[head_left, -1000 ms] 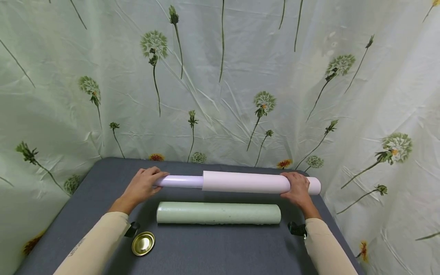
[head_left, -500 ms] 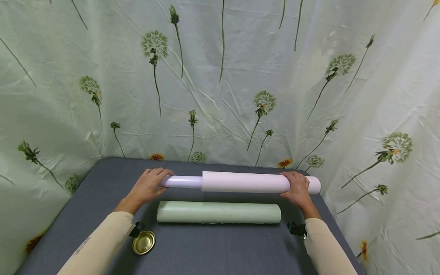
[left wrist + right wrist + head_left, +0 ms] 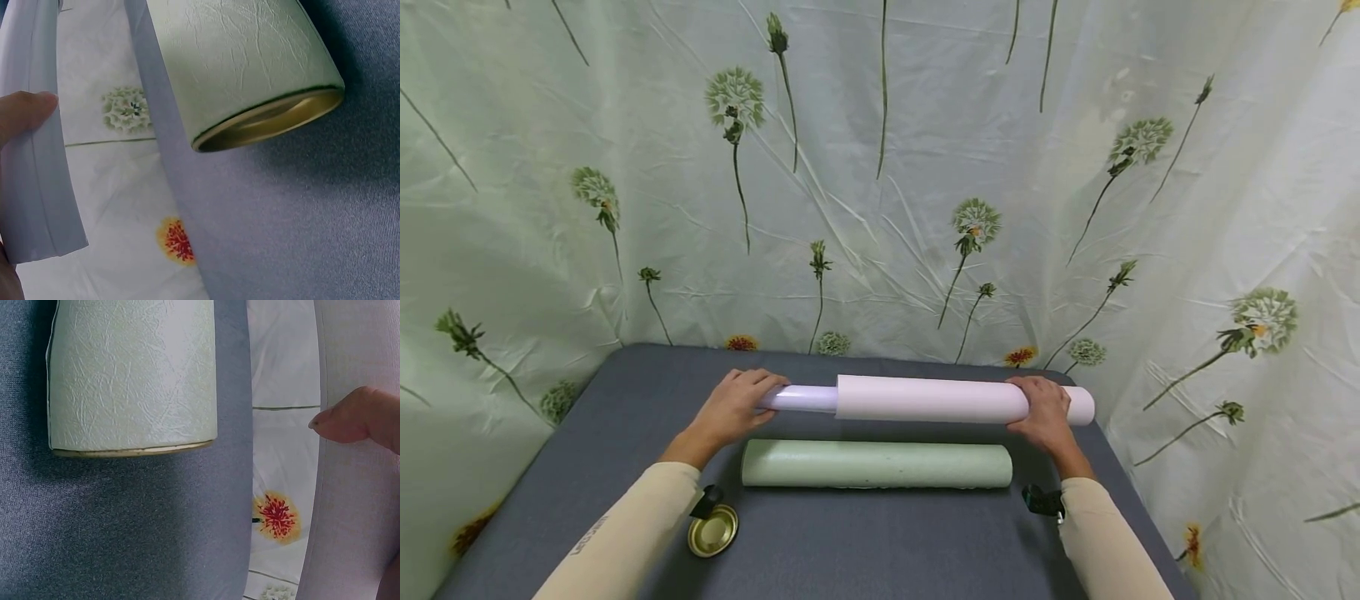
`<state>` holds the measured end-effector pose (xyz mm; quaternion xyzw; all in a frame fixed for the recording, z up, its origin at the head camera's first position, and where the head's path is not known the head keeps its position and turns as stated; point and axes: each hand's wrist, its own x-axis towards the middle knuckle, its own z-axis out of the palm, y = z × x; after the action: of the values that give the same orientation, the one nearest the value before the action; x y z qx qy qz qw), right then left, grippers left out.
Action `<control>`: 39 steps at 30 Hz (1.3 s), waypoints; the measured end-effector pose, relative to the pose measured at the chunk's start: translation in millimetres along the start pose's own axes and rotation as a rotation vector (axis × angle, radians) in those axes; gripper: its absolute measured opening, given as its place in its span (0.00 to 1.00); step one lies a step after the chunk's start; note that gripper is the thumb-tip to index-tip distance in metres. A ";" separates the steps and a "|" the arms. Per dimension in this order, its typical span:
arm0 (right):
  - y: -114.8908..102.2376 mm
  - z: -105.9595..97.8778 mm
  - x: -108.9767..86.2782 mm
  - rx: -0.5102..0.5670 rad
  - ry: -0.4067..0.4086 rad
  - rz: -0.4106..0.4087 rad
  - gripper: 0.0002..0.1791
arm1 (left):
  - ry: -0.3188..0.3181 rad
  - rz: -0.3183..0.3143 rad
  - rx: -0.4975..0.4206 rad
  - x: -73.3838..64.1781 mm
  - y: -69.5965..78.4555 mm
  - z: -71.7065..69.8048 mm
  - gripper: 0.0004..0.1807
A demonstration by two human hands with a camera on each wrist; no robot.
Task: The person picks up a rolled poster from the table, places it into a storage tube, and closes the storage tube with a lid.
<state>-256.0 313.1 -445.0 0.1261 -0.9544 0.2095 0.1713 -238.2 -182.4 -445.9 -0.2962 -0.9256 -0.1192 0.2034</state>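
In the head view, my left hand grips a narrow, glossy lavender roll near its left end. The roll's other end sits inside a wider pale pink roll, which my right hand grips from above near its right end. Both rolls are level above the far part of the table. In the left wrist view, the thumb lies across the lavender roll, whose end extends past the hand. The right wrist view has the thumb pressed on the pink roll; the other fingers are hidden behind it.
A pale green textured tube lies crosswise in front of the rolls; its left end shows an open gold rim. A round gold lid lies by my left sleeve. Behind the grey table hangs a floral curtain.
My left hand has moved right with the lavender roll, and less of that roll shows outside the pink one. The pink roll and right hand have shifted very slightly left.
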 end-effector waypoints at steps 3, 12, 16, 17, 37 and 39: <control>-0.1 0.8 -0.6 0.000 0.000 0.001 0.38 | 0.001 0.006 0.005 1.0 2.3 1.2 0.26; -1.5 3.3 -0.2 -0.002 -0.009 -0.008 0.38 | -0.009 0.026 0.019 4.6 6.2 2.1 0.26; -3.2 3.5 0.7 0.003 -0.009 -0.005 0.39 | 0.010 0.051 0.021 5.4 7.0 2.5 0.26; -3.8 3.3 0.8 0.004 -0.008 -0.005 0.39 | 0.019 0.059 0.021 5.6 7.4 2.5 0.26; -10.7 4.7 0.9 0.010 0.010 -0.013 0.38 | 0.083 0.133 0.037 11.1 18.5 8.9 0.28; -11.4 5.2 0.6 0.015 0.014 -0.015 0.38 | 0.099 0.139 0.024 12.0 19.5 10.2 0.27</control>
<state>-254.4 300.6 -445.2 0.1332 -0.9505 0.2164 0.1785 -238.6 -157.4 -447.6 -0.3510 -0.8929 -0.1081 0.2605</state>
